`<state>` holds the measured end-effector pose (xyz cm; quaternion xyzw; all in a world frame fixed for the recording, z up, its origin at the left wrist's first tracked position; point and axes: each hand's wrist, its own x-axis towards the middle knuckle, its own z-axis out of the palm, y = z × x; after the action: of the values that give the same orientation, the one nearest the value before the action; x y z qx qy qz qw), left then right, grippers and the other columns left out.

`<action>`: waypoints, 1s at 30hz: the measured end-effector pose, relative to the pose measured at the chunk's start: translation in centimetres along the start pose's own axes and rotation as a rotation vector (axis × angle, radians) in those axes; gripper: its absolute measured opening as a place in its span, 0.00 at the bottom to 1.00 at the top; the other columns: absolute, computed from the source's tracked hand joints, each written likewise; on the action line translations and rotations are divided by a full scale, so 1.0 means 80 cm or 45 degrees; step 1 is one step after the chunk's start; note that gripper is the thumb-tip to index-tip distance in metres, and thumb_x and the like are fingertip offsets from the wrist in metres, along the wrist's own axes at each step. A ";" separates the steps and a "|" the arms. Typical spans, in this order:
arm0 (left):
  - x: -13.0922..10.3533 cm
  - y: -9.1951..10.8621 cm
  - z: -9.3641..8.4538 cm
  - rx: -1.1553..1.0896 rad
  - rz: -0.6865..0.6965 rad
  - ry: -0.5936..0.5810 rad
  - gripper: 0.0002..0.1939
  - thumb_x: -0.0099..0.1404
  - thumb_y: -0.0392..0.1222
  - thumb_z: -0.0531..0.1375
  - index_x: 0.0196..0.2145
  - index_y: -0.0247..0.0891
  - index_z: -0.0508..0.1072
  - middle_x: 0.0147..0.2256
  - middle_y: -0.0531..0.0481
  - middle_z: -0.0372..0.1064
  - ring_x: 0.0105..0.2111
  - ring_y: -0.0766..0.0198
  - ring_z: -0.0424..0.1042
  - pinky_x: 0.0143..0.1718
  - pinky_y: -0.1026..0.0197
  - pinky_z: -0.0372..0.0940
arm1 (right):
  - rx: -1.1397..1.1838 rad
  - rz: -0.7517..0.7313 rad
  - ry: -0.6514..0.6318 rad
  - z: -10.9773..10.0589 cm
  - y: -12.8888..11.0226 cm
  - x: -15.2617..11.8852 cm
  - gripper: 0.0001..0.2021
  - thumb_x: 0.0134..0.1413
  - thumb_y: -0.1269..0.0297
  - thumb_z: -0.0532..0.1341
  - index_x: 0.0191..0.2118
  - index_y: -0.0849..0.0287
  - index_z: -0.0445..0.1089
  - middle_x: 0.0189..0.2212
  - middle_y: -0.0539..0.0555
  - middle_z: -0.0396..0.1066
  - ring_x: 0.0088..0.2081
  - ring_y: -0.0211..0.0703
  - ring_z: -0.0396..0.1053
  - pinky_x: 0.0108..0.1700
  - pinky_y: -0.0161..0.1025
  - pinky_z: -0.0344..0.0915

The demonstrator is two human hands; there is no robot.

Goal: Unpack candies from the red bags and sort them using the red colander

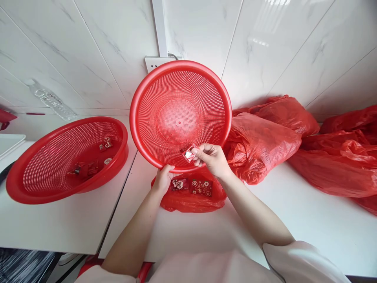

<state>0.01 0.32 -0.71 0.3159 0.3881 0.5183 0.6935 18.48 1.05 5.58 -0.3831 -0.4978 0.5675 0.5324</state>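
A red plastic colander [180, 90] is tilted up toward me, and my left hand [162, 181] grips its lower rim. Between the thumb and fingers of my right hand [213, 159] is a small red-and-white wrapped packet [188, 153], held over the lower right inside of the colander. Apart from that packet, I see nothing else in the colander. Just below the rim lies a red plastic bag [191, 204]. Two dark red printed packets [201, 188] rest on or in it, partly covered by the colander.
At left, a second red colander [38, 177] leans with several small packets [88, 168] inside. Full red plastic bags [265, 137] stand to the right along the wall. A clear plastic bottle [53, 100] lies at the back left. A power socket [151, 63] sits behind the colander.
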 end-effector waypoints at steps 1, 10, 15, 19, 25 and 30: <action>0.000 0.000 0.000 0.005 -0.001 0.001 0.13 0.55 0.37 0.57 0.38 0.34 0.75 0.39 0.44 0.76 0.48 0.47 0.71 0.50 0.44 0.65 | -0.019 -0.018 -0.002 0.001 -0.001 -0.001 0.14 0.48 0.54 0.67 0.25 0.60 0.70 0.20 0.50 0.72 0.20 0.32 0.69 0.23 0.29 0.67; 0.000 0.000 0.001 -0.008 0.035 -0.042 0.17 0.56 0.37 0.57 0.44 0.35 0.74 0.43 0.44 0.74 0.49 0.48 0.70 0.50 0.45 0.65 | 0.289 0.085 -0.029 -0.002 0.005 0.005 0.14 0.50 0.56 0.65 0.39 0.57 0.68 0.38 0.52 0.75 0.36 0.39 0.77 0.33 0.33 0.74; 0.000 0.000 0.001 -0.004 0.022 -0.060 0.19 0.56 0.37 0.57 0.47 0.35 0.73 0.44 0.44 0.74 0.49 0.48 0.70 0.49 0.45 0.65 | 0.295 0.057 -0.056 -0.002 0.006 0.004 0.15 0.44 0.64 0.70 0.41 0.59 0.73 0.34 0.53 0.77 0.39 0.38 0.76 0.43 0.34 0.73; 0.001 -0.001 0.000 -0.009 0.029 -0.057 0.21 0.56 0.37 0.57 0.48 0.35 0.72 0.43 0.44 0.75 0.48 0.48 0.71 0.50 0.44 0.65 | 0.233 0.087 -0.027 -0.001 0.006 0.003 0.13 0.42 0.62 0.71 0.36 0.60 0.76 0.29 0.52 0.77 0.33 0.37 0.76 0.38 0.33 0.75; 0.001 -0.001 0.000 -0.016 0.029 -0.069 0.20 0.57 0.36 0.56 0.49 0.35 0.71 0.45 0.44 0.74 0.49 0.49 0.71 0.50 0.46 0.65 | 0.123 0.024 -0.034 0.001 0.001 -0.002 0.09 0.43 0.62 0.71 0.32 0.60 0.76 0.25 0.51 0.76 0.28 0.37 0.76 0.31 0.31 0.75; 0.000 0.000 0.001 -0.020 0.040 -0.063 0.21 0.57 0.36 0.56 0.49 0.36 0.71 0.46 0.44 0.73 0.49 0.49 0.70 0.49 0.46 0.66 | 0.217 0.026 -0.022 -0.002 -0.001 -0.001 0.13 0.45 0.62 0.69 0.39 0.60 0.76 0.31 0.53 0.78 0.35 0.39 0.77 0.40 0.36 0.75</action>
<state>0.11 0.27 -0.68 0.3293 0.3619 0.5240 0.6972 18.63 1.00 5.66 -0.3364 -0.4483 0.6166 0.5528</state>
